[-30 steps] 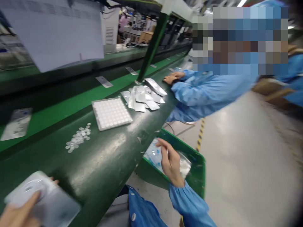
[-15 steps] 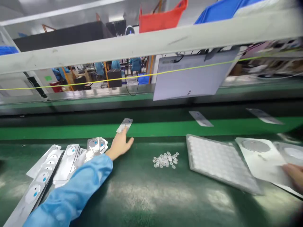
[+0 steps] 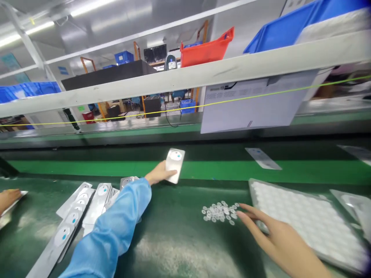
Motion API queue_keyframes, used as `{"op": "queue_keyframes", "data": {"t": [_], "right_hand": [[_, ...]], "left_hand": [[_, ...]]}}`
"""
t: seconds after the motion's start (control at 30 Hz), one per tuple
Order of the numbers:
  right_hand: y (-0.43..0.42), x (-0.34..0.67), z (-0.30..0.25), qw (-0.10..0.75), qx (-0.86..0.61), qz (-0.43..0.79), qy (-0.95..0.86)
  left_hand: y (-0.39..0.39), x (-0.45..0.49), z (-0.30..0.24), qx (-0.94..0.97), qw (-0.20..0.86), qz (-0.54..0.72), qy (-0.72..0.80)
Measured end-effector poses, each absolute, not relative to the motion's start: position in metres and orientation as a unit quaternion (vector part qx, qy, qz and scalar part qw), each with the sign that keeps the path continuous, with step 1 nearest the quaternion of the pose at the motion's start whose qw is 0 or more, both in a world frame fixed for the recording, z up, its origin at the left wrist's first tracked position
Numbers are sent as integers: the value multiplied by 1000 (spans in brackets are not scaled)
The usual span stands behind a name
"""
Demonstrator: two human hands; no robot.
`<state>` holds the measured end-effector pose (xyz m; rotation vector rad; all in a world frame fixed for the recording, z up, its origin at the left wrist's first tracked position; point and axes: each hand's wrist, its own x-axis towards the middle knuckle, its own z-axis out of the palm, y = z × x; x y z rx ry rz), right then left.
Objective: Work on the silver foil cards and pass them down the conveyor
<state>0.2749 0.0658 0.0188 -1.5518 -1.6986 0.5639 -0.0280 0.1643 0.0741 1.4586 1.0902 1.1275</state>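
My left hand (image 3: 160, 172) holds a flat white plate (image 3: 175, 164) above the green strip, thumb across its lower part. The plate is rounded at the corners and carries a round disc with a blue dot. My right hand (image 3: 272, 231) reaches in from the lower right, thumb and forefinger apart at the right edge of a pile of small clear rings (image 3: 218, 211); I see nothing held in it. Beneath that hand stands a tray of white round pieces (image 3: 307, 216). Left of my blue sleeve, similar plates (image 3: 69, 227) lie in overlapping rows.
Another person's hand (image 3: 10, 199) rests on a white plate at the far left. More plates lie on the green strip (image 3: 263, 158) and at the right edge (image 3: 355, 208). A white rail (image 3: 174, 79) crosses above, with a red bin (image 3: 207, 50) and a yellow cord (image 3: 226, 101).
My left hand has picked the plate up off the green strip. My right hand has moved from the plates at the right to the ring pile. Another person's hand has appeared at left.
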Motion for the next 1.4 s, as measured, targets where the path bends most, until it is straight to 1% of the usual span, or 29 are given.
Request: {"op": "queue_keyframes", "data": {"t": [0.1, 0.2, 0.3, 0.4, 0.53, 0.77, 1.0, 1.13, 1.23, 1.3, 1.33, 1.4], "right_hand": [[70, 222, 34, 401, -509, 397, -651], [68, 184, 35, 380, -395, 540, -638], [57, 164, 23, 337, -351, 619, -617], [44, 156, 12, 300, -337, 657, -604], [36, 153, 5, 297, -344, 649, -611], [28, 148, 6, 291, -398, 576, -653], [24, 145, 3, 312, -405, 583, -632], [23, 144, 1, 297, -410, 586, -633], [23, 144, 2, 291, -410, 581, -640], [24, 145, 4, 290, -413, 551, -664], [25, 147, 5, 293, -420, 517, -686], [28, 153, 6, 321, -445, 401, -734]], "left_hand": [[110, -16, 46, 599, 534, 404, 439], [52, -18, 23, 584, 585, 368, 426], [28, -29, 12, 533, 619, 400, 415], [31, -33, 5, 465, 615, 448, 452], [37, -30, -1, 424, 612, 457, 486], [32, -28, 0, 381, 617, 461, 511], [33, -26, 7, 393, 609, 443, 527], [34, -30, 9, 426, 614, 419, 515], [35, -32, 8, 428, 599, 421, 530], [35, -32, 7, 426, 589, 430, 535], [35, -31, 7, 425, 586, 435, 536], [34, -30, 7, 423, 583, 438, 538]]}}
